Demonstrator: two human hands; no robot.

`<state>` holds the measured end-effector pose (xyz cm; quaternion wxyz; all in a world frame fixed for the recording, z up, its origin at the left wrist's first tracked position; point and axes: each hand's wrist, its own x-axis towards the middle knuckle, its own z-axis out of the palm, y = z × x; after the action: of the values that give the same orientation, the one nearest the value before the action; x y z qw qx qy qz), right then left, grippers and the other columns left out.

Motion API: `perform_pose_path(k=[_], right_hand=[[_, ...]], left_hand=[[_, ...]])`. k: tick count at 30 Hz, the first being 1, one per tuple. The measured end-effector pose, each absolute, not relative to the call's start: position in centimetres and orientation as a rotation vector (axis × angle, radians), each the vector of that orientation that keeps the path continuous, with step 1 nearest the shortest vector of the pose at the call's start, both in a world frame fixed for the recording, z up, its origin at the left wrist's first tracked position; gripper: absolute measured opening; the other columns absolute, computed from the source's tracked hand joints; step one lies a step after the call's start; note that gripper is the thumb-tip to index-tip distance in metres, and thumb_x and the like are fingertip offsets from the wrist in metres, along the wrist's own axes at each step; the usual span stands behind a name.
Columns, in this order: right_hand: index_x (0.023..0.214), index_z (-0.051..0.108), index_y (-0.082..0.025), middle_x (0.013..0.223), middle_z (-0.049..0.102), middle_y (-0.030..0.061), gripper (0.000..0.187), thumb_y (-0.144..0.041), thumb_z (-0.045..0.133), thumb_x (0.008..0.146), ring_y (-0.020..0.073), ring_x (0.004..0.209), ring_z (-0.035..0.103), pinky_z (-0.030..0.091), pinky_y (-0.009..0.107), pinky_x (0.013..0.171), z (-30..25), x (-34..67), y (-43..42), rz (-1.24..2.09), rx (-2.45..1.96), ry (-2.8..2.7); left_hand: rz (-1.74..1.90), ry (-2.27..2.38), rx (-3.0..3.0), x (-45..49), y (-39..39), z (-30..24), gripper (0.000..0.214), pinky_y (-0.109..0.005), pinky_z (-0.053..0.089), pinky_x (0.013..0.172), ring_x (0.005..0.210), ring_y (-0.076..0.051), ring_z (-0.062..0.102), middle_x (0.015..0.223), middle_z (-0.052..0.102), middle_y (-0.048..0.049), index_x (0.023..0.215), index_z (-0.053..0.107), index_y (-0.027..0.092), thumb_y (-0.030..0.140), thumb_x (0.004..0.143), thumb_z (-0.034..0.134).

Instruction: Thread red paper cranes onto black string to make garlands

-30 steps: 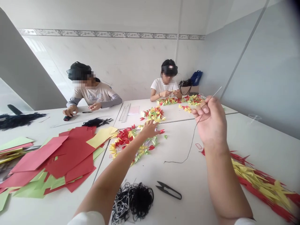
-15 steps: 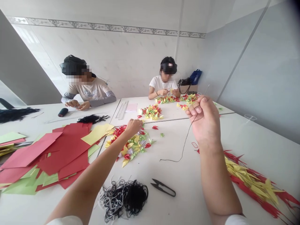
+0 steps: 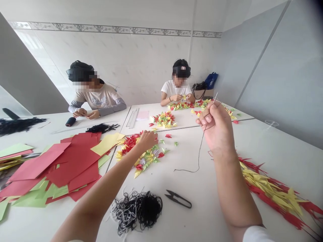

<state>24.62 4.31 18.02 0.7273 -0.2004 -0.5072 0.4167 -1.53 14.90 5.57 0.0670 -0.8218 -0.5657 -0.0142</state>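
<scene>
Needle point(image 3: 215, 97): there it is, held up over the table, one end pointing skyward.
Right hand point(image 3: 218, 126): thumb and fingertips closed in a pinch on it, other fingers curled; dark thread point(image 3: 201, 150) drops away, its loose end lying on the table point(image 3: 202, 191).
Left hand point(image 3: 147, 140): down at the folded paper pieces point(image 3: 148, 158), fingers bent inward; whether they grip one, I can't tell.
Snips point(image 3: 174, 196): lying aslant, thread tangle point(image 3: 150, 210) just left.
Strung paper point(image 3: 271, 191): red and yellow rows, slanting toward the table's right edge.
Sheets point(image 3: 73, 161): red, green, yellow, heaped toward the table's left side.
Far edge: two co-workers point(image 3: 178, 90) sitting, both bent over their hands.
</scene>
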Motion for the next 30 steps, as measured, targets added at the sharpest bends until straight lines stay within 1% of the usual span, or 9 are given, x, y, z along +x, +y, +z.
perform_pose_path(k=[3, 5, 8, 13, 15, 19, 24, 27, 30], right_hand=[[0.08, 0.052, -0.025, 0.058, 0.036, -0.0082, 0.031, -0.048, 0.072, 0.084, 0.0096, 0.051, 0.043, 0.049, 0.025, 0.056, 18.1, 24.5, 4.3, 0.93, -0.443, -1.128], [0.08, 0.053, -0.025, 0.058, 0.036, -0.0084, 0.03, -0.047, 0.073, 0.085, 0.0093, 0.051, 0.042, 0.049, 0.025, 0.057, 18.1, 24.5, 4.3, 0.938, -0.43, -1.132], [0.08, 0.053, -0.024, 0.058, 0.036, -0.0089, 0.03, -0.046, 0.073, 0.085, 0.009, 0.05, 0.041, 0.05, 0.025, 0.058, 18.1, 24.5, 4.4, 0.95, -0.419, -1.147], [0.079, 0.056, -0.023, 0.059, 0.046, -0.0073, 0.027, -0.042, 0.074, 0.084, 0.0097, 0.054, 0.047, 0.051, 0.026, 0.06, 17.6, 24.2, 4.7, 0.962, -0.449, -1.195], [0.081, 0.058, -0.022, 0.062, 0.052, -0.0056, 0.025, -0.042, 0.073, 0.085, 0.0107, 0.059, 0.052, 0.051, 0.026, 0.062, 17.4, 24.0, 4.7, 0.963, -0.479, -1.261], [0.085, 0.061, -0.022, 0.068, 0.06, -0.0027, 0.024, -0.044, 0.069, 0.089, 0.0131, 0.067, 0.06, 0.053, 0.028, 0.068, 16.8, 23.4, 4.8, 0.952, -0.523, -1.421], [0.086, 0.063, -0.022, 0.076, 0.059, -0.0017, 0.023, -0.044, 0.067, 0.09, 0.0131, 0.071, 0.058, 0.052, 0.027, 0.069, 16.0, 22.9, 5.3, 0.843, -0.568, -1.593], [0.087, 0.064, -0.023, 0.081, 0.06, -0.0005, 0.018, -0.04, 0.067, 0.091, 0.014, 0.075, 0.058, 0.052, 0.027, 0.069, 15.6, 22.5, 5.5, 0.761, -0.613, -1.697], [0.089, 0.066, -0.024, 0.087, 0.061, 0.0012, 0.01, -0.033, 0.064, 0.093, 0.0159, 0.082, 0.061, 0.054, 0.029, 0.073, 15.3, 21.8, 5.4, 0.633, -0.642, -1.798]], left_hand=[[-0.021, -1.761, -2.486, -0.6, 15.9, 4.6, 0.02, -0.045, 0.041, 0.095, 0.083, -0.03, 0.068, 0.081, 0.072, -0.0128, 0.082, 0.072, 0.016, 0.029, 0.085, 0.057], [-0.054, -1.797, -2.491, -0.6, 16.4, 4.3, 0.015, -0.043, 0.042, 0.094, 0.078, -0.027, 0.068, 0.075, 0.072, -0.0105, 0.076, 0.071, 0.017, 0.022, 0.081, 0.058], [-0.192, -1.858, -2.468, -1.4, 16.4, 4.7, 0.018, -0.042, 0.042, 0.095, 0.085, -0.027, 0.069, 0.087, 0.076, -0.01, 0.084, 0.074, 0.019, 0.02, 0.081, 0.056], [-0.498, -1.977, -2.375, -3.8, 15.0, 7.8, 0.035, -0.033, 0.047, 0.082, 0.094, -0.025, 0.069, 0.112, 0.075, -0.0083, 0.11, 0.071, 0.022, 0.035, 0.091, 0.045], [-0.605, -2.001, -2.363, -4.7, 14.2, 9.0, 0.041, -0.03, 0.047, 0.076, 0.093, -0.023, 0.068, 0.107, 0.076, -0.006, 0.113, 0.07, 0.023, 0.039, 0.096, 0.037], [-0.724, -2.022, -2.403, -5.6, 12.7, 9.9, 0.039, -0.028, 0.043, 0.068, 0.081, -0.022, 0.066, 0.086, 0.075, -0.0042, 0.094, 0.072, 0.022, 0.038, 0.095, 0.036], [-0.737, -2.002, -2.408, -6.0, 11.4, 10.9, 0.037, -0.03, 0.039, 0.061, 0.064, -0.02, 0.059, 0.073, 0.068, -0.0045, 0.091, 0.068, 0.019, 0.033, 0.096, 0.033], [-0.964, -1.963, -2.525, -6.2, 10.0, 12.8, 0.03, -0.028, 0.043, 0.062, 0.065, -0.017, 0.061, 0.079, 0.07, -0.003, 0.098, 0.067, 0.02, 0.031, 0.095, 0.039], [-1.293, -1.887, -2.608, -6.2, 8.2, 14.9, 0.025, -0.027, 0.049, 0.068, 0.081, -0.018, 0.067, 0.093, 0.072, -0.0048, 0.101, 0.068, 0.021, 0.034, 0.093, 0.049]])
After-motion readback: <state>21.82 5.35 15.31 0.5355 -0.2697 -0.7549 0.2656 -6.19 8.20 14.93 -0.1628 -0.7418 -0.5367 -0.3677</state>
